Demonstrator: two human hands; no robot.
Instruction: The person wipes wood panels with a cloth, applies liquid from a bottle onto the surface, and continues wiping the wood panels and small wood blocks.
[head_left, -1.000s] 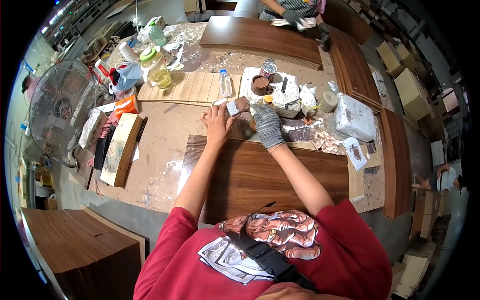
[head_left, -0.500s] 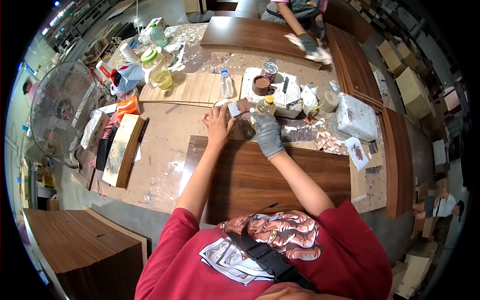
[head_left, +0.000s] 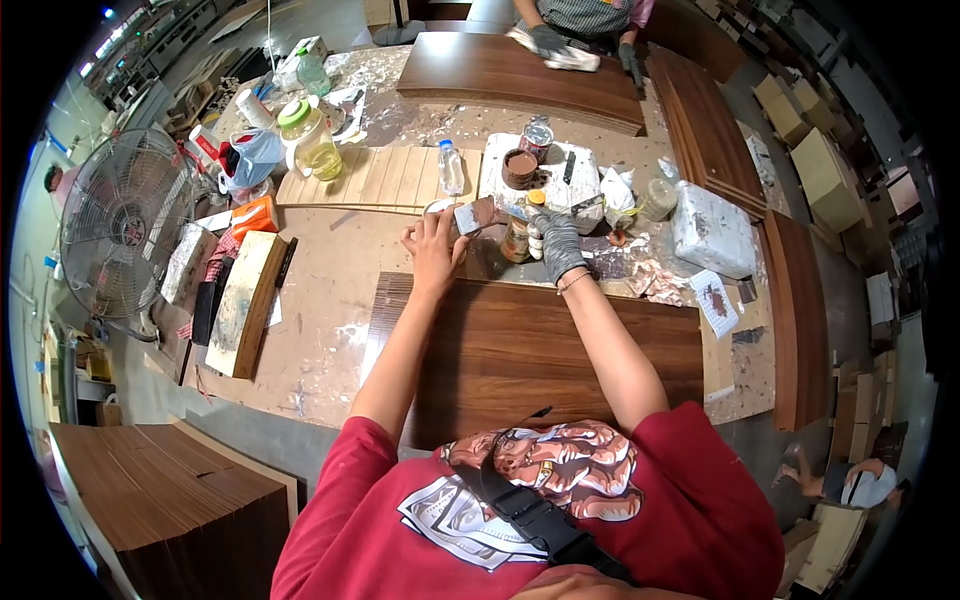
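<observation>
My bare left hand is closed on the edge of a flat square scraper plate, pale grey with brown paste on its right part. Facing it, my right hand in a grey knitted glove grips a thin-bladed tool that points left toward the plate; its handle is hidden by the fingers. Close by the glove's left side is an amber bottle; a yellow cap shows just above the fingers. In front of my hands lies a dark wood-grain board.
An open tin of brown paste stands on a white block beyond my hands. A water bottle and a jug are to the left. Across the table, a co-worker's gloved hand holds a cloth on another board. A fan stands far left.
My right hand has shifted slightly right and turned, uncovering the amber bottle and the thin blade. My left hand stays almost still. The co-worker's cloth has moved left along the far board.
</observation>
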